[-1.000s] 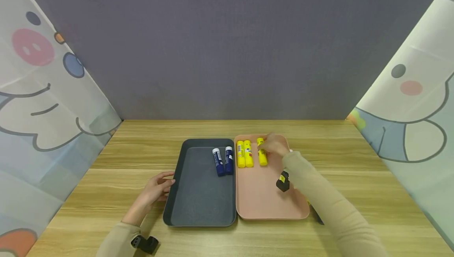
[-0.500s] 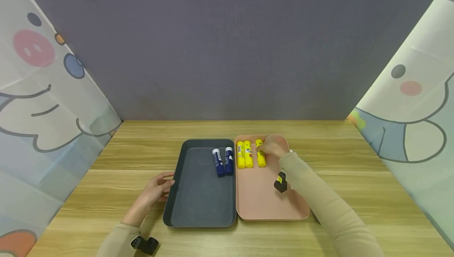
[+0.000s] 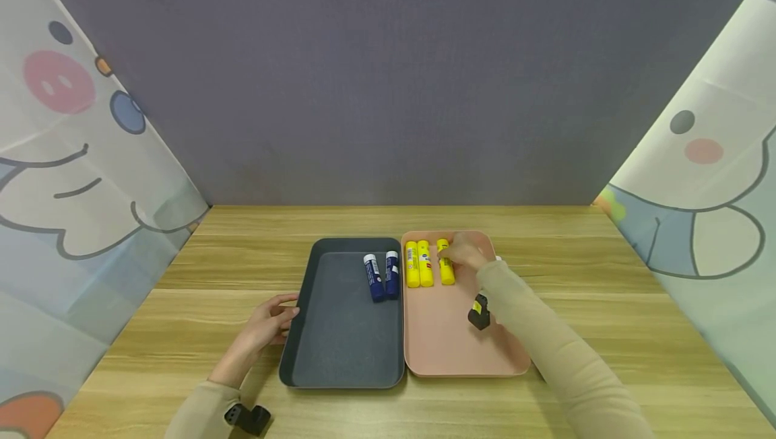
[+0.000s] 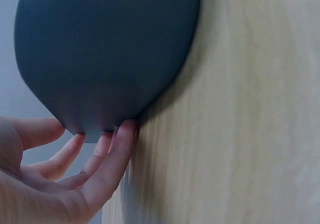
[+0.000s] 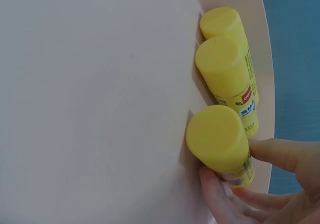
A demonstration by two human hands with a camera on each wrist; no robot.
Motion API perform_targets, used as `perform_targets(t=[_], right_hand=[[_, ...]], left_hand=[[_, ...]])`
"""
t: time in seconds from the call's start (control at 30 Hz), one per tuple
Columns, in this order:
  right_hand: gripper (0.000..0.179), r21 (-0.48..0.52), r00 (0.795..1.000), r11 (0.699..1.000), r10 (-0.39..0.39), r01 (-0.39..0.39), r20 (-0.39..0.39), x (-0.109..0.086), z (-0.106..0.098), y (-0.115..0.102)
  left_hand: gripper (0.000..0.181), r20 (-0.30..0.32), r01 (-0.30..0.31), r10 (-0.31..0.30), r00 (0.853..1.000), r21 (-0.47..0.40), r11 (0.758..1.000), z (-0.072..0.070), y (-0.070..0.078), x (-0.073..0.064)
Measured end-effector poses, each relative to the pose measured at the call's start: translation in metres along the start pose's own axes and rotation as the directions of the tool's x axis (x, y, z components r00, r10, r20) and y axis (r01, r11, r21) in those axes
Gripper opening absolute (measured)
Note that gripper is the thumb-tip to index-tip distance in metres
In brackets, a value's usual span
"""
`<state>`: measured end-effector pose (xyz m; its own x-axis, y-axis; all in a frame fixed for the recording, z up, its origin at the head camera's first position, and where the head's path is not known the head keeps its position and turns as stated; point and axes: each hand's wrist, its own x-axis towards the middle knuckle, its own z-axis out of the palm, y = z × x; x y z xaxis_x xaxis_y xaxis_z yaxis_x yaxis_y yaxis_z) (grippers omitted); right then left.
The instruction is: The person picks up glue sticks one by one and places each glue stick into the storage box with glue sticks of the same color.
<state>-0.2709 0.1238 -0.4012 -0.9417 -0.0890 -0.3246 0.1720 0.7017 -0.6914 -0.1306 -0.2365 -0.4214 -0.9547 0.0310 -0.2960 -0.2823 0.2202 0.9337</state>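
Note:
My right hand [image 3: 465, 252] pinches a yellow glue stick [image 3: 446, 271] at the far end of the pink tray [image 3: 463, 345]. In the right wrist view the thumb is on one side of this glue stick [image 5: 215, 139] and the fingers are on the other. Two more yellow glue sticks [image 3: 418, 264] lie side by side along the tray's left wall. My left hand [image 3: 264, 323] touches the left edge of the dark grey tray [image 3: 339, 345]; in the left wrist view its extended fingertips meet the tray's outer wall [image 4: 110, 59].
Two blue glue sticks [image 3: 383, 277] with white ends lie in the dark tray, near its right wall. Both trays stand side by side on a wooden table [image 3: 242, 250]. A grey panel [image 3: 388, 89] rises behind the table.
My right hand has shifted slightly left, bringing the third yellow glue stick a little closer to the other two. The left hand has kept its place at the dark tray.

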Motion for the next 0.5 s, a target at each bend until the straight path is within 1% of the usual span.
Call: perform_targets(t=[0.13,0.2,0.27,0.3,0.37,0.43,0.5], right_hand=[[0.033,0.038,1.0,0.999,0.02,-0.02,-0.004,-0.005,-0.001,-0.002],[0.035,-0.031,0.999,0.999,0.032,-0.033,-0.029,-0.009,-0.003,-0.004],[0.031,-0.129,0.998,0.991,0.027,-0.034,-0.049,-0.013,-0.007,-0.005],[0.03,-0.183,0.998,0.982,0.025,-0.034,-0.054,-0.015,-0.009,-0.006],[0.033,-0.268,0.998,0.963,0.021,-0.037,-0.064,-0.017,-0.013,-0.007],[0.036,-0.263,0.999,0.965,0.012,-0.024,-0.046,-0.017,-0.015,-0.008],[0.041,-0.221,0.999,0.975,0.014,-0.021,-0.031,-0.018,-0.016,-0.008]], left_hand=[[0.044,0.0,-0.002,0.002,1.0,0.009,1.0,0.0,-0.001,0.0],[0.044,-0.003,-0.003,0.003,1.0,0.011,1.0,0.0,-0.001,0.001],[0.043,-0.012,-0.001,0.001,1.0,0.012,1.0,0.001,-0.001,0.001],[0.043,-0.015,0.0,0.0,1.0,0.012,1.0,0.001,-0.001,0.001],[0.043,-0.017,0.001,-0.001,1.0,0.011,1.0,0.001,-0.002,0.001],[0.043,-0.016,0.0,0.0,1.0,0.008,1.0,0.001,-0.002,0.002],[0.043,-0.013,-0.001,0.001,1.0,0.008,1.0,0.0,-0.002,0.002]])
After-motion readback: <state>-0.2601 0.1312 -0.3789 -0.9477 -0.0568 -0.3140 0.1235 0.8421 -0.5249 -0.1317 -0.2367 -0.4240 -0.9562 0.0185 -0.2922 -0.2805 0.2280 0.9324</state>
